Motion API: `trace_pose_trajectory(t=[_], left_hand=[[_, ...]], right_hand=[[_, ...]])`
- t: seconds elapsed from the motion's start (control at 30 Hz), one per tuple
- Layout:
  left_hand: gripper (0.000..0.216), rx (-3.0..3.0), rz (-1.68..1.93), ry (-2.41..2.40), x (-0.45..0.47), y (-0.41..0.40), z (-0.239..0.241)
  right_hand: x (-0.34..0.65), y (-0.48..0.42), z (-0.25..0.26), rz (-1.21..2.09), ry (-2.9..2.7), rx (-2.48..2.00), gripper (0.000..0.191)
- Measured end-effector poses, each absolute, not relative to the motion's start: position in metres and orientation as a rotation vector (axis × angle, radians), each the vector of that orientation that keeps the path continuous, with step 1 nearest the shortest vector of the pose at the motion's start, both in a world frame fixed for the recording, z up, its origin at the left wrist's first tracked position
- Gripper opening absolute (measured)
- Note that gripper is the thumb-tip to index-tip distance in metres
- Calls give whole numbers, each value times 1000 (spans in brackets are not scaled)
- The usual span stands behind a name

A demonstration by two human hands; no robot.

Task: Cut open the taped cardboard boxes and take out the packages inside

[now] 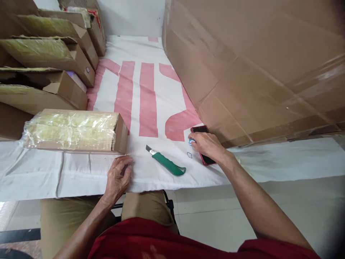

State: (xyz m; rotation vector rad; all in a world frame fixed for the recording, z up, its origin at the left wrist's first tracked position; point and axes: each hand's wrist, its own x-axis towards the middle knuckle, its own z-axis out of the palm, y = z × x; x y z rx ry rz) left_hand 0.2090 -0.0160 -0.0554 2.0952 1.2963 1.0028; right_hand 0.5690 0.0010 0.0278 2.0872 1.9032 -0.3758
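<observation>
The right hand (206, 144) lies on a red-cased phone (202, 144) near the front edge of the surface (81, 172), fingers curled, its fingertips pinching a small blue loop (191, 141), perhaps a rubber band. A second blue loop (189, 155) lies just beside it on the cloth. The left hand (118, 178) rests at the front edge, fingers bent, thumb and forefinger pressed together on something too small to make out.

Between the hands lies a green-handled utility knife (167, 164), blade pointing away.

The surface is covered by a white sheet with broad pink stripes (147, 100). On its left stands an open cardboard box (78, 130) of plastic-wrapped yellowish bundles, with more such boxes (48, 54) stacked behind. A large taped cardboard carton (256, 64) fills the right side. Below is pale tiled floor (215, 208); behind, a white wall (132, 18).
</observation>
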Motion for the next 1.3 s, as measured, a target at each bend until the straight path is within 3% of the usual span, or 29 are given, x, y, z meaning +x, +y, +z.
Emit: trace_pose_trajectory(t=[0.27,0.37,0.5,0.67,1.07,1.17,1.3], left_hand=[[21,2093,1011,1305,209,-16,-54],[21,2094,1014,1301,210,-16,-53],[21,2099,1025,1292,209,-15,-54],[22,2099,1011,1292,208,-15,-56],[22,2064,1010,1321,207,-16,-54],[20,2045,1096,1302,215,-21,-42],[19,1854,1093,1095,246,-34,-10]], right_hand=[[571,-7,31,-395,1959,2086,17],[580,-17,40,-660,2047,2100,13],[589,-27,46,-953,2074,1981,23],[587,-26,34,-887,2133,1788,32],[591,-34,26,-839,2237,1926,15],[589,-36,34,-1060,2210,2077,14],[561,-34,52,-1602,2095,2153,21]])
